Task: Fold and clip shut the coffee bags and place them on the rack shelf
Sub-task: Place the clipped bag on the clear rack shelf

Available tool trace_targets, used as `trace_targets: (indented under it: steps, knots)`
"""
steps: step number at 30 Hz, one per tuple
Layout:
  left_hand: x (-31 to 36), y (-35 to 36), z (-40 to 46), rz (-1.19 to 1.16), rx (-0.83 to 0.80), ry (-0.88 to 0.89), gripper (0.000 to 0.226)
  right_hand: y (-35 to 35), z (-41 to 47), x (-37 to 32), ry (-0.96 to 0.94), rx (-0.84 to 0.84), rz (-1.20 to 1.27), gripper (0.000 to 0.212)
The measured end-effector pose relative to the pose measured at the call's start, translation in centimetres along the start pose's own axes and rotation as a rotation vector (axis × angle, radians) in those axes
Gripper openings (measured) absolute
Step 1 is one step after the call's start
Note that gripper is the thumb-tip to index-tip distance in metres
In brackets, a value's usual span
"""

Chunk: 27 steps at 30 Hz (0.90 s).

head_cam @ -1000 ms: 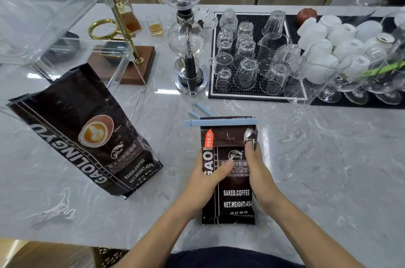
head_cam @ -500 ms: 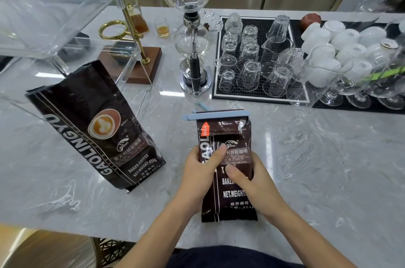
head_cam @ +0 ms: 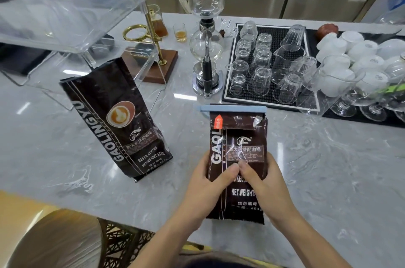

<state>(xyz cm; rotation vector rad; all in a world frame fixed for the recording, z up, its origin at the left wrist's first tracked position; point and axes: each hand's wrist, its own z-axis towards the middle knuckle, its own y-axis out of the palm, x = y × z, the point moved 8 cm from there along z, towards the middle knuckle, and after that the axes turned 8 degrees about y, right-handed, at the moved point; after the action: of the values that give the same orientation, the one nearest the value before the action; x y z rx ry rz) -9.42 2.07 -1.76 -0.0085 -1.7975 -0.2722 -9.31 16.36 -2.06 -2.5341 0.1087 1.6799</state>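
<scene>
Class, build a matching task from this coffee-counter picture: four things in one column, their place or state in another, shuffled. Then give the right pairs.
Things:
1. clipped bag
2. second bag
3. blue clip
4. glasses

Places or states:
A. upside down on the black mat
B. across a bag's folded top
C. held by the left hand and right hand
D. standing unheld beside the clear rack

Pairs: 1-C, 2-D, 3-B, 4-A
</scene>
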Motion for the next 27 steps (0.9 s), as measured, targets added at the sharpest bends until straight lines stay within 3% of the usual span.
trace_targets:
  steps: [5, 10, 14, 27]
  knots:
    - [0.9, 0.0, -1.3, 0.031, 0.031, 0.046, 0.035, 0.4, -1.1, -0.6, -0.008, -0.059, 0.006, 0.045]
    - [1.3, -0.7, -3.1, 0.011, 0.117, 0.066, 0.048, 1.4, -2.0, -1.1, -0.039, -0.128, 0.006, 0.047]
    - [2.2, -1.7, -4.3, 0.023, 0.149, 0.091, 0.046, 2.8, -2.6, -1.8, -0.062, -0.180, 0.013, 0.047]
    - [6.0, -9.1, -8.8, 0.120, 0.144, 0.209, 0.044, 10.3, -6.9, -3.6, -0.145, -0.171, -0.042, 0.045]
